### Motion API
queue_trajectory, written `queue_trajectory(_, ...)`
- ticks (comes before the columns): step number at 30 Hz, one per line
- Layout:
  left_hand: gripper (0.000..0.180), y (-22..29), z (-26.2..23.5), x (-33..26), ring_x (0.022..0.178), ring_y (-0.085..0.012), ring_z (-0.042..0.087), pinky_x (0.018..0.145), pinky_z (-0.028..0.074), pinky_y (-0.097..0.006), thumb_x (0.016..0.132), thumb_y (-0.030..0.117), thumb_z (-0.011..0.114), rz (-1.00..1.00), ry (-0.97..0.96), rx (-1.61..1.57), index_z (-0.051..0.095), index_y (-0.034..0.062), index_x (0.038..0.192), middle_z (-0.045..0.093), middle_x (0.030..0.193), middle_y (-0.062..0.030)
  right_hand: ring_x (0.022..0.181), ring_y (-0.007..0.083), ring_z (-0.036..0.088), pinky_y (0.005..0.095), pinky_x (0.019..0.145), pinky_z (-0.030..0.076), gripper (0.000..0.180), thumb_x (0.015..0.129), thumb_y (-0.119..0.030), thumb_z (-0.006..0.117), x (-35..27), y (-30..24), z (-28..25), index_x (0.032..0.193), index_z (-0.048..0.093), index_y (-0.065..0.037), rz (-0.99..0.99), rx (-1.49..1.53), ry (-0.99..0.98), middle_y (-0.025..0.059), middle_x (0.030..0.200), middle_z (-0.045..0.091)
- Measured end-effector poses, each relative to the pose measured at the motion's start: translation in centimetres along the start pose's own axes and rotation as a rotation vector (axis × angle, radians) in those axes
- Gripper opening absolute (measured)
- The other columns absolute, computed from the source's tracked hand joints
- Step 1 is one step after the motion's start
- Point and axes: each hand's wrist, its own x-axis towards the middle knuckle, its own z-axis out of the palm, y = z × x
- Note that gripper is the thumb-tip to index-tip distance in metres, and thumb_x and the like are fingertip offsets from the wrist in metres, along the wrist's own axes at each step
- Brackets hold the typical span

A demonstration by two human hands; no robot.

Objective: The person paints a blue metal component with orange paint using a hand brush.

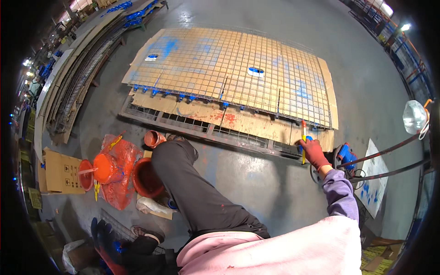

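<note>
My right hand point(314, 153), in a red glove with blue at the fingertips, is closed round a yellow-handled paintbrush point(303, 158). Its red tip meets the near right edge of a wire mesh panel point(256, 94), or lies just in front of it. The panel rests on paint-stained cardboard point(192, 107) over a dark metal frame point(183, 126). Several blue fittings point(181, 97) line the panel's near edge. At the lower left, my left hand point(101, 240) is in a dark, blue-tipped glove, fingers apart, with nothing seen in it.
Left of my knee stand a red paint bucket point(106, 168) on red-smeared plastic, a red basin point(149, 178) and a tipped red pot point(154, 138). A cardboard box point(64, 172) is farther left. Stacked mesh panels point(85, 73) run back there. Dark hoses point(389, 161) cross at right beside a blue machine point(346, 156).
</note>
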Motion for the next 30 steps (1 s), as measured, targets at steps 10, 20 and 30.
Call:
queue_trajectory(10,0.052,1.6,15.2,-0.3,0.104,-0.028,0.059,0.079,0.051,-0.038,0.094,0.031,0.048,-0.279,-0.558,-0.616,0.035,0.008,0.138,0.052,0.126,-0.0159,0.083,0.016,0.062,0.0277,0.072,0.051,0.041,0.075,0.005,0.069,6.0,-21.4,-26.0,0.111,0.051,-0.004,-0.24,1.643,0.423,0.0077,0.099,0.06)
queue_trajectory(20,0.084,3.9,10.9,3.5,0.096,-0.0256,0.06,0.074,0.055,-0.034,0.084,0.068,0.043,0.083,-0.508,-1.559,0.031,0.0043,0.138,0.047,0.129,-0.023,0.102,0.0202,0.058,0.0345,0.086,0.048,0.049,0.076,-0.006,0.073,5.7,-37.9,-32.8,0.116,0.044,-0.002,-0.807,2.028,0.097,0.0165,0.114,0.058)
queue_trajectory(30,0.089,1.0,2.4,5.3,0.075,-0.0238,0.062,0.049,0.05,-0.023,0.081,0.069,0.049,0.252,-0.394,-1.699,0.031,0.0041,0.138,0.047,0.125,-0.0301,0.074,0.016,0.063,0.0278,0.068,0.051,0.038,0.083,0.0,0.057,10.9,-42.1,-30.7,0.12,0.047,0.0,-0.947,1.491,-0.015,0.0123,0.103,0.061)
